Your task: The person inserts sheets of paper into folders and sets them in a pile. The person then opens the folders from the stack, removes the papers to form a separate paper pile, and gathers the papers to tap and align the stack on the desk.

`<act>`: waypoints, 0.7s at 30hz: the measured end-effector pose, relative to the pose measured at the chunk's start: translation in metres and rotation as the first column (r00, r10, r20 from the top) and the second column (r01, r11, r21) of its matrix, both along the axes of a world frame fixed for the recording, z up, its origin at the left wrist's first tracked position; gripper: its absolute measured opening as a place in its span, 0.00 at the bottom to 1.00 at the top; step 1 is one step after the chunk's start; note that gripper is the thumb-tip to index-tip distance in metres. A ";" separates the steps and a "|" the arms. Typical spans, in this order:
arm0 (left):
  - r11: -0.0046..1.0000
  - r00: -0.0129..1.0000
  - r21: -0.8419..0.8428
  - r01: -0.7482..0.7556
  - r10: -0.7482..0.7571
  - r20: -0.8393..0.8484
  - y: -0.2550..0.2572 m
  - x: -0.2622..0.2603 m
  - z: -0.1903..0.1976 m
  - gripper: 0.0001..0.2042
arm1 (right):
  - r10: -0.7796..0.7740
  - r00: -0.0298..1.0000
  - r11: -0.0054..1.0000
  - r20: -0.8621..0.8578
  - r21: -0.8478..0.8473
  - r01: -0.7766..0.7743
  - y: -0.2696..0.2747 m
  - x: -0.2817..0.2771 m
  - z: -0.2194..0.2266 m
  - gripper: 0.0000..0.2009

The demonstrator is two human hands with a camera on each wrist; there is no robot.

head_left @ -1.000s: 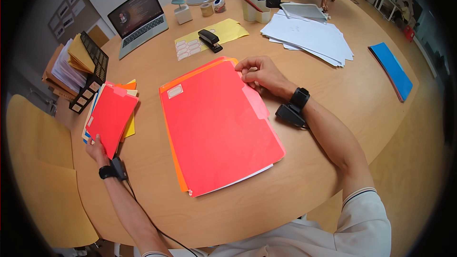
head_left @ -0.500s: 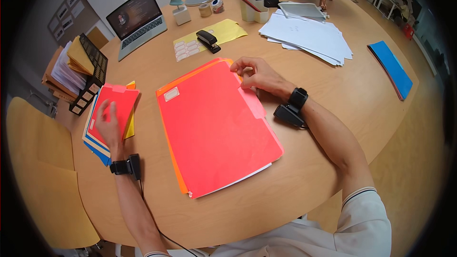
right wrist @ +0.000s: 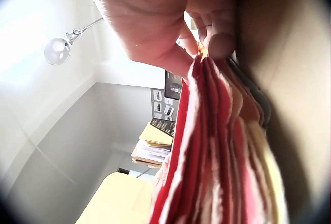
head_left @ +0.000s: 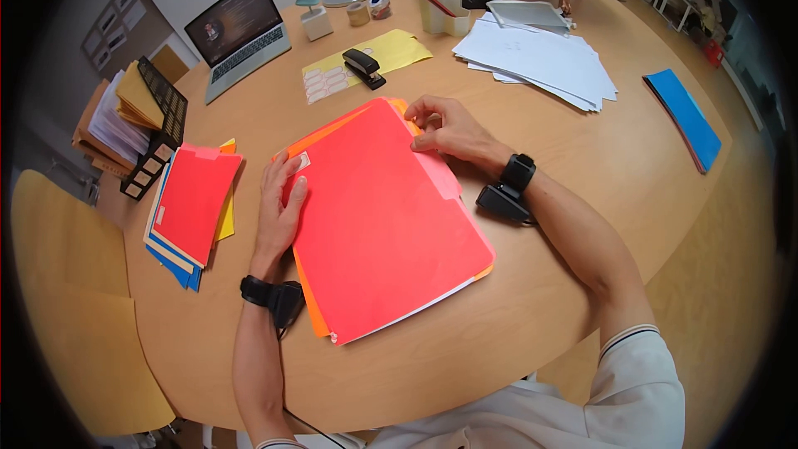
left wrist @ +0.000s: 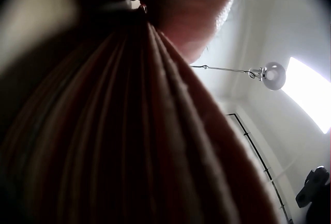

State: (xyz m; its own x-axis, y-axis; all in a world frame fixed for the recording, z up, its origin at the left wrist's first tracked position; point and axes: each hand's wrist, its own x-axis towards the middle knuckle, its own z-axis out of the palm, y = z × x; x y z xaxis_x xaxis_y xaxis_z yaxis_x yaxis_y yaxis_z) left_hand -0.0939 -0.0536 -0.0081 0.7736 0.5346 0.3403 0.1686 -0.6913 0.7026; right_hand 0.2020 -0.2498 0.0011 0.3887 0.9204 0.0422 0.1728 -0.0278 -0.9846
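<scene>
A stack of folders with a red folder (head_left: 391, 224) on top lies in the middle of the table, orange edges showing beneath. At its left edge, my left hand (head_left: 280, 208) grips the stack near the small white label, thumb on top. My right hand (head_left: 457, 133) pinches the upper right edge by the tabs. From the right wrist view, the fingers of my right hand (right wrist: 181, 32) hold several layered folder edges (right wrist: 212, 146) together. Dark layered edges (left wrist: 134, 131) fan out below my left hand (left wrist: 191, 17) in the left wrist view.
A smaller red folder (head_left: 199, 199) tops another pile at the left, beside a black file rack (head_left: 170, 116). Behind are a laptop (head_left: 241, 37), a stapler (head_left: 364, 68) on a yellow envelope (head_left: 399, 54), and white papers (head_left: 532, 58). Blue folders (head_left: 683, 120) lie at the right.
My left hand has let go of the red folder on the left pile and moved right to the central stack's left edge. My right hand has stayed at the upper right edge.
</scene>
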 end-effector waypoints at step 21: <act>0.990 0.983 -0.138 -0.033 0.057 0.176 -0.013 0.007 0.007 0.23 | -0.118 0.743 0.991 0.658 0.032 0.129 0.001 -0.027 0.007 0.39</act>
State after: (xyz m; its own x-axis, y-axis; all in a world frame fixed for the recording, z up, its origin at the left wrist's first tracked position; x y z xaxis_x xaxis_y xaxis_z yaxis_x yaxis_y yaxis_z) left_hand -0.0872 -0.0662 -0.0006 0.6808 0.6174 0.3941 0.0605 -0.5836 0.8098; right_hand 0.1752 -0.2485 0.0080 0.3796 0.8690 0.3173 0.7710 -0.1076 -0.6276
